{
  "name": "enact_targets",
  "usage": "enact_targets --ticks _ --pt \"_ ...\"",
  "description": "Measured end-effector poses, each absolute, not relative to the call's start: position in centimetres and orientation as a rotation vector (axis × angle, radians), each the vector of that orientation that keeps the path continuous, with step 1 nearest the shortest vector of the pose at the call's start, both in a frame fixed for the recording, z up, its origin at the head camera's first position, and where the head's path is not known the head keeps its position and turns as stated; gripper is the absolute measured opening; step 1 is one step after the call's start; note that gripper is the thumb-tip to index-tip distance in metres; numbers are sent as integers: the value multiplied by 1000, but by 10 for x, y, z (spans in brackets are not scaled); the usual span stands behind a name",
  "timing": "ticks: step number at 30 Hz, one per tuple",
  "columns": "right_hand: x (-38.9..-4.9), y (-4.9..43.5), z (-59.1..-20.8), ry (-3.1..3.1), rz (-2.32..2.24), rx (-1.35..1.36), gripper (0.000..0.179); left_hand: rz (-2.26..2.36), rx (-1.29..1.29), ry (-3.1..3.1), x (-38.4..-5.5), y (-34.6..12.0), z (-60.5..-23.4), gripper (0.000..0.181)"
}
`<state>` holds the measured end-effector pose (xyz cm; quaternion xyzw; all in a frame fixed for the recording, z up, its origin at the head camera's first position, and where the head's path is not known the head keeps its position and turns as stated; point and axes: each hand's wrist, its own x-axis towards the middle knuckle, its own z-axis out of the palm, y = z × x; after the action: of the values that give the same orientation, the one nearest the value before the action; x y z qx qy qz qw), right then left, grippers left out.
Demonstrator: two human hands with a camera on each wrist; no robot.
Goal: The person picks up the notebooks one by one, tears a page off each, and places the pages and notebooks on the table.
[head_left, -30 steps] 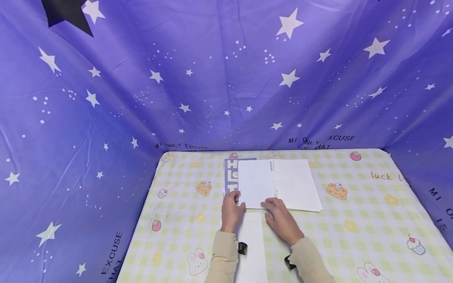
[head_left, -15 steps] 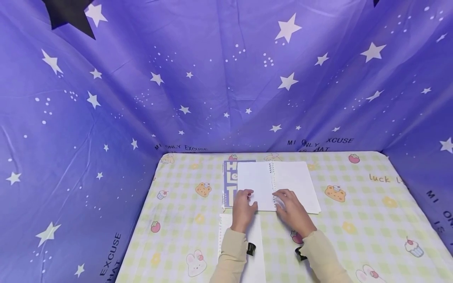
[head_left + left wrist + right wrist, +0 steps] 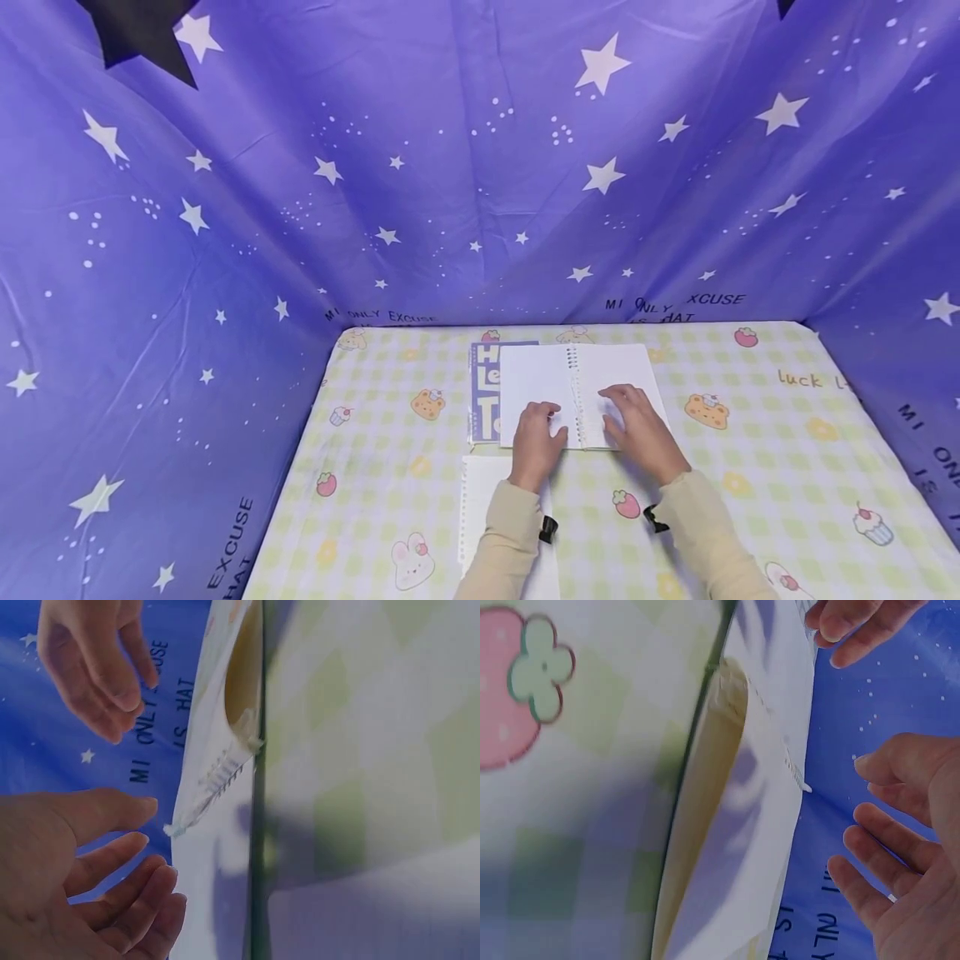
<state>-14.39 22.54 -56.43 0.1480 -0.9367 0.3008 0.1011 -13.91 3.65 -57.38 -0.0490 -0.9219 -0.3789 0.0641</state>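
Note:
A spiral notebook (image 3: 534, 371) lies spread with white pages on the table, its coil (image 3: 573, 358) running down the middle. In the right wrist view the near edge of its page stack (image 3: 712, 780) shows, the top page (image 3: 739, 847) bowed upward. My left hand (image 3: 536, 442) hovers over the lower left page, fingers loosely bent and holding nothing. Over the lower right page, my right hand (image 3: 643, 433) is held with spread, relaxed fingers, also holding nothing. Both wrist views show gaps between the fingers of the left hand (image 3: 90, 877) and the right hand (image 3: 900, 847).
A purple cover with large white letters (image 3: 483, 392) sticks out at the notebook's left side. Nearer to me lies a loose white sheet (image 3: 480, 500) with a perforated left edge, partly beneath my left forearm. The checked tablecloth (image 3: 375, 500) meets a purple starry curtain (image 3: 450, 208) behind.
My left hand has moved right from the notebook's left edge onto the left page. The right hand has moved right and away from me, from near the coil to over the right page.

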Motion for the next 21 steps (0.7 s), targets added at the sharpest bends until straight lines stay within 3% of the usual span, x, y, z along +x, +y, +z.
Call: enact_targets --ticks 13,21 --pt "-152 238 -565 -2795 891 421 41 -952 -412 -2857 -139 61 -588 42" --pt "-157 242 -571 -2795 893 405 43 -617 -583 -2966 -132 75 -595 39"
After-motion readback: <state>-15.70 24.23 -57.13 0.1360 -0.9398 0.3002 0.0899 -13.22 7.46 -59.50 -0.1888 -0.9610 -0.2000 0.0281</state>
